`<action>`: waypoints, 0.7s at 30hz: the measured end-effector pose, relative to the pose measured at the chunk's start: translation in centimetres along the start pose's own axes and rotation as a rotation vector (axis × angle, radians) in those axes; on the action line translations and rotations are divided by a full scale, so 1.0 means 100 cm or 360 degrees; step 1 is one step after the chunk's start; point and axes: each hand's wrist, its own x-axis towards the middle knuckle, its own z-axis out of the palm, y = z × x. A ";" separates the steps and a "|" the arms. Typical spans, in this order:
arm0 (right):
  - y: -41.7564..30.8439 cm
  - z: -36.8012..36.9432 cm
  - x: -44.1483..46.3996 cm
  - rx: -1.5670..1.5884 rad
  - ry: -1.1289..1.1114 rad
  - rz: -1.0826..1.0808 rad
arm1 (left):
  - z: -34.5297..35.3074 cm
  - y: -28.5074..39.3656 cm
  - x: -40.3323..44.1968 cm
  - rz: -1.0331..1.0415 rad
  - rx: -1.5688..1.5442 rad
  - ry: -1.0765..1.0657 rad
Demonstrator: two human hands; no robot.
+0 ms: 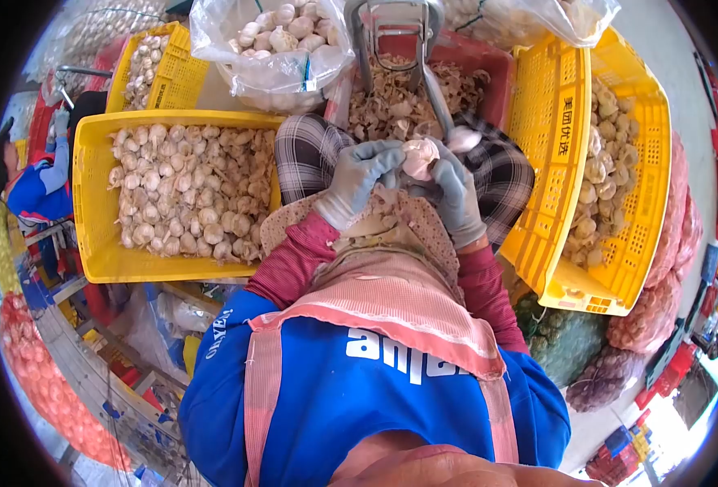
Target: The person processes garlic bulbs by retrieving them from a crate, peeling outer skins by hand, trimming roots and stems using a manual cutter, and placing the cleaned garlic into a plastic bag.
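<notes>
A pinkish-white garlic bulb (419,160) is held over my lap, between the fingertips of both gloved hands. My left hand (357,180), in a grey glove, pinches it from the left. From the right, my right hand (455,199) closes on the same bulb; some of its fingers are hidden. A second, whiter garlic bulb (463,140) shows just beyond my right fingertips, by the knee. In front of the hands stands a metal frame with a long lever (436,97). Under it a red crate (499,77) holds loose garlic skins (395,105).
To the left is a yellow crate (91,195) full of garlic bulbs. A clear plastic bag (213,32) of bulbs stands ahead. Another yellow crate (566,178) with garlic stands tilted at the right, near mesh sacks (643,316). A co-worker (42,183) is at the far left.
</notes>
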 end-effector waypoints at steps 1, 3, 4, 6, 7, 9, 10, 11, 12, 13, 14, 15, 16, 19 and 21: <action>-0.002 -0.001 -0.001 0.0000 -0.0031 -0.0009 | -0.002 -0.002 -0.003 -0.0015 0.0135 -0.0038; -0.006 -0.008 -0.003 -0.0166 -0.0040 -0.0026 | -0.001 0.004 -0.002 -0.0029 0.0102 0.0006; -0.007 -0.010 -0.004 -0.0335 -0.0045 -0.0046 | 0.004 0.010 -0.003 -0.0043 0.0067 0.0044; -0.006 -0.010 -0.003 -0.0545 -0.0148 -0.0239 | 0.010 0.010 0.001 -0.0024 0.0180 -0.0082; -0.002 -0.008 -0.004 -0.0625 -0.0172 -0.0349 | 0.007 0.008 0.004 -0.0076 0.0405 -0.0250; 0.003 -0.013 -0.005 -0.0533 -0.0212 -0.0323 | 0.009 -0.005 0.010 -0.0160 0.0488 -0.0310; 0.003 -0.013 -0.007 -0.0420 -0.0201 -0.0335 | 0.013 -0.017 0.013 -0.0179 0.0179 -0.0147; 0.003 -0.012 -0.008 -0.0307 -0.0190 -0.0346 | 0.013 -0.025 0.015 -0.0195 -0.0129 0.0017; 0.003 -0.012 -0.008 -0.0315 -0.0200 -0.0390 | 0.014 -0.025 0.014 -0.0196 -0.0131 0.0018; 0.004 -0.009 -0.008 -0.0316 -0.0200 -0.0390 | 0.015 -0.024 0.012 -0.0292 -0.0100 0.0062; 0.005 -0.005 -0.006 -0.0718 -0.0053 -0.0610 | 0.017 -0.023 0.011 -0.0384 -0.0069 0.0101; 0.003 -0.001 -0.004 -0.1120 0.0106 -0.0835 | 0.019 -0.021 0.014 -0.0474 -0.0032 0.0133; 0.000 0.003 -0.004 -0.1516 0.0288 -0.0949 | 0.002 -0.024 0.016 -0.0596 -0.0360 -0.0169; 0.010 0.004 0.003 -0.1717 0.0200 -0.1051 | 0.015 -0.008 -0.003 -0.0334 -0.0224 -0.0288; 0.023 0.007 0.009 -0.1038 0.0074 -0.0743 | -0.002 -0.017 0.002 -0.0192 -0.0273 -0.0354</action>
